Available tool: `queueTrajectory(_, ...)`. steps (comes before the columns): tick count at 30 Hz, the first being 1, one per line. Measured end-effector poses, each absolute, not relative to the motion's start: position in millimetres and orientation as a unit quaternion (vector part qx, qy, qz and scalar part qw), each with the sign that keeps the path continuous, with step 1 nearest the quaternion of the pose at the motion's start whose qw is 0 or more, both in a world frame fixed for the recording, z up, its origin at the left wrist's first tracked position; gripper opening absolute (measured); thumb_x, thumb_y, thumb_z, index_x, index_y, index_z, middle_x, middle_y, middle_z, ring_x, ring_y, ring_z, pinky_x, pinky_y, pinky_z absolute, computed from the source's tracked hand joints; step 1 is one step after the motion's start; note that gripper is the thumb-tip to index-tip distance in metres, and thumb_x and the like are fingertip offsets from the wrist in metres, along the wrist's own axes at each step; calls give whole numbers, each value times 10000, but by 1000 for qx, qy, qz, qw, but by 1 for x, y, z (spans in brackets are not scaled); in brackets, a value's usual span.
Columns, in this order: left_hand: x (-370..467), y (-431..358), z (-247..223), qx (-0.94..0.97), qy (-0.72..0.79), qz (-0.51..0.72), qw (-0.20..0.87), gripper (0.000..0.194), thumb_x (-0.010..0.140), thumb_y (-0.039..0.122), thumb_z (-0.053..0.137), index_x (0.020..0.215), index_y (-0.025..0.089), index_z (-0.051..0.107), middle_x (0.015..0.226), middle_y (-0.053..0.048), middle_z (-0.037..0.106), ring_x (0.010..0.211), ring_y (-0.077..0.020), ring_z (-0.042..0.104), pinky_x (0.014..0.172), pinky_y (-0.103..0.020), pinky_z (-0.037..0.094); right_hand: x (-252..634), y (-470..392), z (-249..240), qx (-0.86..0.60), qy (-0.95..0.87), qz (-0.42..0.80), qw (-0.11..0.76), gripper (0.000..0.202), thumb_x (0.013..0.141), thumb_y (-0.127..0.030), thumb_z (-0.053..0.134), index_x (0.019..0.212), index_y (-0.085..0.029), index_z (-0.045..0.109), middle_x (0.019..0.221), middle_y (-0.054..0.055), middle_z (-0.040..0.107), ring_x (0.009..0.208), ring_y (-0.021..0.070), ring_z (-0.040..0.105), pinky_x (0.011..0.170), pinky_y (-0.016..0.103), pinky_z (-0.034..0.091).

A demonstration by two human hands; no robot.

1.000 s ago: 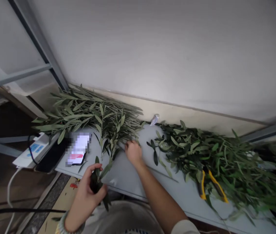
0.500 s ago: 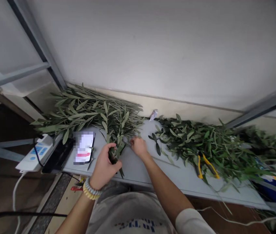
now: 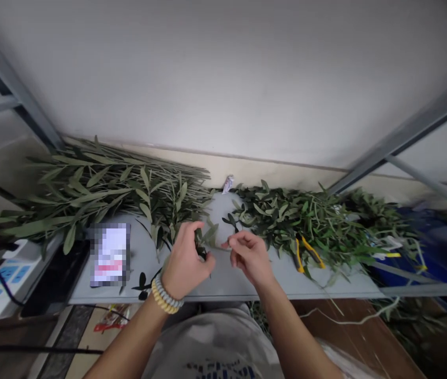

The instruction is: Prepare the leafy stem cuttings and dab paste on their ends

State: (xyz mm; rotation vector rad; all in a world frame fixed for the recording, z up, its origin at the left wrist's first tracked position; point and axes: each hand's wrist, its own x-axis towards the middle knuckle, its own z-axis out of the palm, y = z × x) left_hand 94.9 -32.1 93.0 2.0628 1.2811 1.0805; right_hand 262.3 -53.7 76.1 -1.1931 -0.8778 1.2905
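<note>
My left hand (image 3: 188,260), with beaded bracelets at the wrist, is curled around a leafy sprig (image 3: 201,251). Its thumb and forefinger stand apart, leaves show between them, and the other fingers are partly hidden. Just to the right, my right hand (image 3: 250,259) pinches the end of a thin stem (image 3: 219,247) that runs toward the left hand. Behind the left hand lies a pile of long cut leafy branches (image 3: 101,181), stem ends pointing right. A heap of shorter leafy sprigs (image 3: 286,210) spreads beyond my right hand.
Yellow-handled pliers (image 3: 306,255) rest against the right heap. A phone (image 3: 109,255) lies on the grey tabletop (image 3: 223,210), near a white power strip (image 3: 8,279). A small crumpled packet (image 3: 228,184) stands by the wall. Metal frame bars (image 3: 408,142) rise at both sides.
The view has shifted right, so the things on the table appear further left. My right hand has turned and come nearer to me, fingers pinched. The left hand stays curled around leaves.
</note>
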Motion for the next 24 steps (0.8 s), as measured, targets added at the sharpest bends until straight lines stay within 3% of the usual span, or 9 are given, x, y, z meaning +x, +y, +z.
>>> queueTrajectory(3,103,-34,93,765,458,371,260,495,670,140,566,1133,181,397,1091,-89,466,988,-218,533,821,-333,470,263,-56,79,-502,-373,526,576,231,669,-329,729,594,-160,591,617,29,681,313,49,401,326,189,219)
queueTrajectory(8,111,-37,98,770,454,371,252,517,649,97,564,1130,186,395,1092,-89,464,1031,-239,517,860,-370,460,261,-57,83,-462,-345,526,625,159,584,-300,788,625,-182,691,636,31,684,376,54,409,365,206,286)
queueTrajectory(16,120,-44,105,780,456,366,223,501,665,96,568,1125,180,386,1067,-88,463,1042,-242,513,873,-387,462,251,-59,82,-399,-349,528,663,163,584,-264,794,736,-245,738,787,37,685,601,131,589,464,242,438)
queueTrajectory(24,122,-52,107,774,466,364,224,518,665,91,571,1138,184,382,1084,-90,470,1051,-239,513,888,-384,459,242,-63,86,-413,-307,516,685,151,595,-266,779,640,-196,653,620,9,655,427,87,492,330,187,289)
